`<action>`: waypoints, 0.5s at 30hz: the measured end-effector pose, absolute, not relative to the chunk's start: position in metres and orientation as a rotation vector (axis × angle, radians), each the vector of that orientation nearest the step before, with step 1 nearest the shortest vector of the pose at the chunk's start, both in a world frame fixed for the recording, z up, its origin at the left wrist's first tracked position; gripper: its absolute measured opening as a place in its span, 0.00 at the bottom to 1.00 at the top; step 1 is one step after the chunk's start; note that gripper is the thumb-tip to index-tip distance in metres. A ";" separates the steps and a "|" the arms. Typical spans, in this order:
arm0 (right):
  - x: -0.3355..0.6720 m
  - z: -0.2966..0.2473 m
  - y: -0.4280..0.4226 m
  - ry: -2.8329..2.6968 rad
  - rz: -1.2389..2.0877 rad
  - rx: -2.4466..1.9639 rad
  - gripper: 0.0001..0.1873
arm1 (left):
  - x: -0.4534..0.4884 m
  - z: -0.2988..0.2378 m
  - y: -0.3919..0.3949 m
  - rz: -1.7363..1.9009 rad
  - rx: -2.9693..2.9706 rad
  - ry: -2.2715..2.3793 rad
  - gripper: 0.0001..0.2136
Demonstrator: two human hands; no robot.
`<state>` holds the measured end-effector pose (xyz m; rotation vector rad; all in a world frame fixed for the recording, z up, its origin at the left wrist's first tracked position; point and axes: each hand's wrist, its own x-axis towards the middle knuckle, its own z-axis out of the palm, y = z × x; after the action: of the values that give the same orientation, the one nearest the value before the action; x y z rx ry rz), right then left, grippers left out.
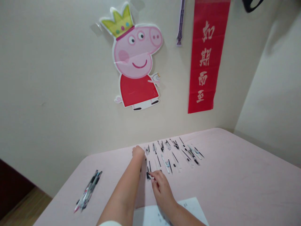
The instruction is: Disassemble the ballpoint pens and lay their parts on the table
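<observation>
Pen parts point(164, 164) lie in rough rows on the pink cloth, among them dark refills, clear barrels and small black pieces. My left hand point(138, 151) is at the far left end of these rows, its fingers curled and mostly hidden behind the back of the hand. Whatever it may hold does not show. Closer to me, my right hand point(161, 185) has its thumb and fingertips pinched together on a small pen part at the near left of the rows. A black piece point(148, 175) lies right beside those fingertips.
A bundle of pens point(88, 191) rests on the left of the pink-covered surface point(235, 185). Under my right forearm is a white printed sheet point(191, 207). The wall behind carries a pink pig cutout point(138, 62) and a red banner point(208, 62).
</observation>
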<state>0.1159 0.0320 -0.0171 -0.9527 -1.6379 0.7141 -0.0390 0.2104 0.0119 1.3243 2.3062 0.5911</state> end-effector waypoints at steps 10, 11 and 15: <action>0.117 -0.016 0.032 -1.623 0.709 -0.952 0.16 | -0.055 0.018 0.219 0.564 1.255 2.325 0.16; 0.117 -0.016 0.032 -1.622 0.710 -0.958 0.16 | -0.057 0.018 0.219 0.576 1.253 2.317 0.16; 0.117 -0.016 0.032 -1.619 0.705 -0.960 0.16 | -0.064 0.017 0.218 0.626 1.260 2.281 0.16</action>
<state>0.1170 0.0316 -0.0160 -0.9603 -1.6187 0.7050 -0.0639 0.2179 0.0165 1.2595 2.2806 0.6263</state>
